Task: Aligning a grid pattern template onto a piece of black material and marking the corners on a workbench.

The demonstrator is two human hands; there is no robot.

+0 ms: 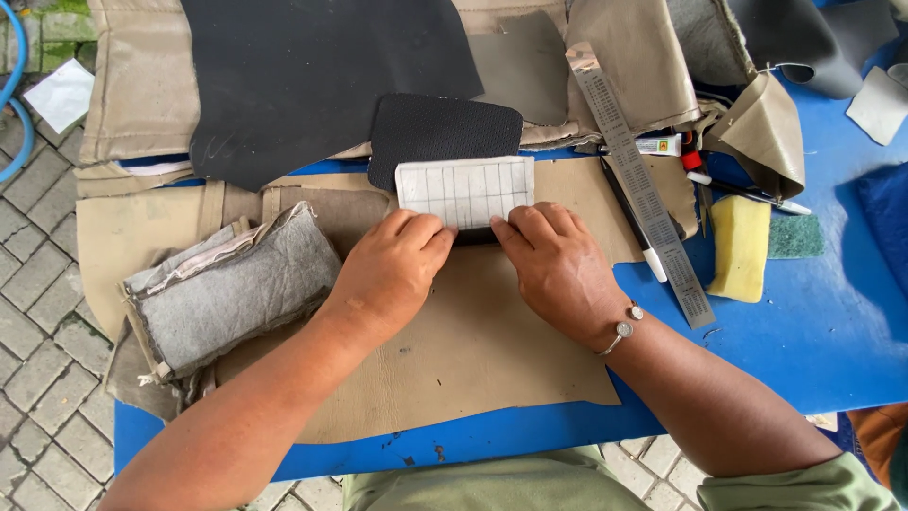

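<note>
Template [464, 190] laid on tan leather [473, 350]; left hand [391, 268] and right hand [558, 265] pressing it flat, fingers down. No marking or cutting visible yet.

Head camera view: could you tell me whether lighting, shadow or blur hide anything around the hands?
Head view: soft, even daylight and sharp focus; the left hand and right hand press a white lined card on tan leather; faint shadow under the palms; mild sheen on the steel ruler.

A small white rectangular card ruled with thin grid lines [464, 190] lies flat on a wide tan leather sheet [473, 350] spread over the bench, its upper edge overlapping a dark textured rounded patch [440, 129].
</note>
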